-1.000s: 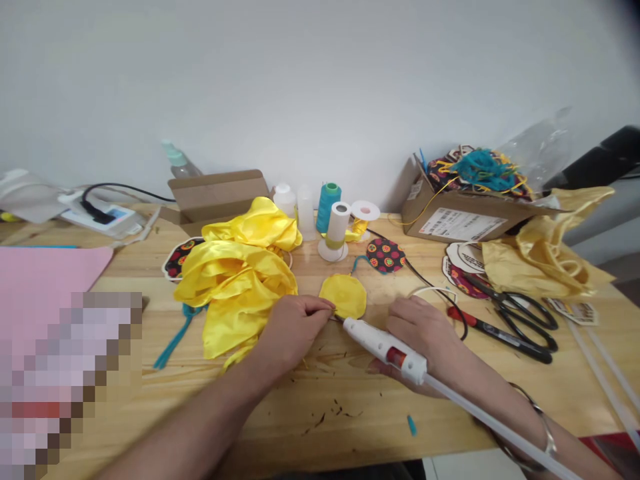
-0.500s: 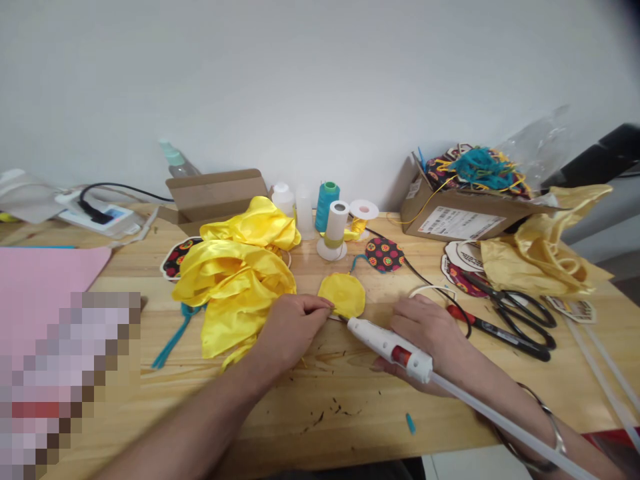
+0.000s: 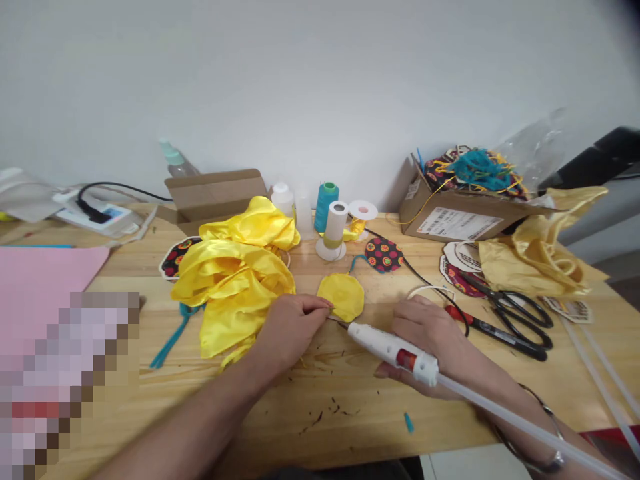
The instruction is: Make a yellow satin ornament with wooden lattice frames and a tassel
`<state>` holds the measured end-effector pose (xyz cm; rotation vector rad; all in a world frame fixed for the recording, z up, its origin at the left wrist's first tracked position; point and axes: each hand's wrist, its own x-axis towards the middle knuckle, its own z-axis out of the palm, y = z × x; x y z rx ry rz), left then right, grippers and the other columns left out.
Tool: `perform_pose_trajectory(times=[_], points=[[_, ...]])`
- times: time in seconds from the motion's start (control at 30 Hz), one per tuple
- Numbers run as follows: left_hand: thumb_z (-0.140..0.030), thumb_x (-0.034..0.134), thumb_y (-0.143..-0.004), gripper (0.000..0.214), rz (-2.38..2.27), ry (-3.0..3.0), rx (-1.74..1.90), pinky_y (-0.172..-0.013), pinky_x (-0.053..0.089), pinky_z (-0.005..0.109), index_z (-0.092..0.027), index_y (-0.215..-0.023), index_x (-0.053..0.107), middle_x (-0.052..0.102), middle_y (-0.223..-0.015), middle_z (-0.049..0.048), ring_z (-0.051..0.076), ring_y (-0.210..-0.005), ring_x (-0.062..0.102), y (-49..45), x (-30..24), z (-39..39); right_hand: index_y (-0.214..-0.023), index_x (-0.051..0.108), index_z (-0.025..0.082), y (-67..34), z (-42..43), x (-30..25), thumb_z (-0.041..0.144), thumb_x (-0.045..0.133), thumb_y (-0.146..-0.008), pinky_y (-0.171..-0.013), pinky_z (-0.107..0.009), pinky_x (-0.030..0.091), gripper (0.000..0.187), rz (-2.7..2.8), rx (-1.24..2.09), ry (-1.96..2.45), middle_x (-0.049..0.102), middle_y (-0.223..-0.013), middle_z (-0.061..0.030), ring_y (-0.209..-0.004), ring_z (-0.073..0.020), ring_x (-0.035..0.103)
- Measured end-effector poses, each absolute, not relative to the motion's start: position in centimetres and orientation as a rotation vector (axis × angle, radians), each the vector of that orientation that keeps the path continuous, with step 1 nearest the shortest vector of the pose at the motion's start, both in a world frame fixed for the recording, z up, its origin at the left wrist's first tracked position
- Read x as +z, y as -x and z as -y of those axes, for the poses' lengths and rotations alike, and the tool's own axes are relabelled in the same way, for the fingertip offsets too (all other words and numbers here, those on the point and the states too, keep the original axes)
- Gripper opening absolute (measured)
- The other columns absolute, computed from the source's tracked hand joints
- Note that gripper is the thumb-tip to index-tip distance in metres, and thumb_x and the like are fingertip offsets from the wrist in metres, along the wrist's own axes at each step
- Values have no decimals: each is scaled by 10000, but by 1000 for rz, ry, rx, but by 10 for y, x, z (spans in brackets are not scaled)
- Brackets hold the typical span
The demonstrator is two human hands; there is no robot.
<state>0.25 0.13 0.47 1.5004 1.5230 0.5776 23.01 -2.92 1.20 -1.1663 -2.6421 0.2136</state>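
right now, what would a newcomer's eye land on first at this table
Probably the heap of bright yellow fabric, left of centre on the wooden table. Next, the white glue gun in the right hand, its tip close to the yellow disc whose edge the left hand pinches. Teal thread tops a cardboard box at back right.

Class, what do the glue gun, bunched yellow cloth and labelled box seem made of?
Glue gun: probably plastic; smooth, white, moulded look.
Bunched yellow cloth: satiny fabric, fibre unclear; glossy folds.
Labelled box: likely cardboard; matte, brown, thin walls.
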Motion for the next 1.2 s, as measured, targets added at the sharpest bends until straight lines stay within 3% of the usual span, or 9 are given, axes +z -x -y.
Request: perform_pose_trajectory(times=[0.53,0.73,0.93,1.2], points=[[-289,571,-728,206,-1534,-1492,604,-877,493,310,-224,-794,755,759,-907,-14,213,-909,674,-4,3,0,-604,516,180,-228,28,9,541,563,-790,-624,-313,310,409,2601,223,1185,515,-647,-28,-610,-151,451],[-296,572,-735,205,-1535,-1485,603,-871,492,310,-224,-796,755,760,-896,-15,213,-897,675,-4,4,1,-620,498,184,-233,27,11,542,582,-788,-616,-312,335,404,2457,404,1058,504,-619,-10,-607,-151,449],[-298,582,-730,199,-1533,-1474,597,-879,489,315,-225,-801,753,758,-915,-8,220,-925,672,-3,3,0,-792,540,193,-233,10,11,328,654,-769,-716,-318,431,178,2176,550,1130,593,-854,-60,-796,-184,541],[-294,565,-741,214,-1515,-1483,611,-863,485,304,-221,-810,754,759,-898,-7,214,-896,673,-4,2,1,-759,556,180,-204,-13,7,218,659,-709,-665,-280,410,120,2212,758,1200,545,-788,-23,-756,-168,507]])
